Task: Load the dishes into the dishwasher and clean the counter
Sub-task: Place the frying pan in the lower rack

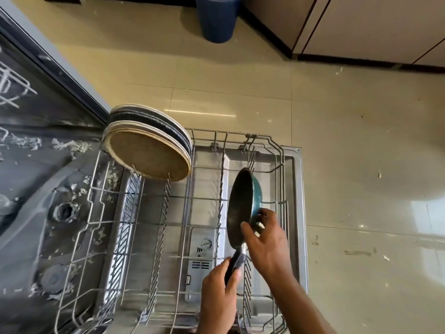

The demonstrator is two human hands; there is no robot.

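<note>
floor (337, 141): glossy beige tiles | blue bin (218, 18) | pale cabinets (375, 25)

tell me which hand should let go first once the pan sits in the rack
Right, probably: the right hand only steadies the pan at its rim, while the left hand grips the handle and controls its tilt.

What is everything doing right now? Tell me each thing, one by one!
Frying pan: tipped on its edge over the rack, held by both hands.
Left hand: grips the pan's handle.
Right hand: holds the pan's rim.
Plates: standing on edge in the rack's far corner.
Rack: pulled out, mostly unfilled.
Dishwasher door: open, lying flat.
Blue bin: upright on the floor.
</note>
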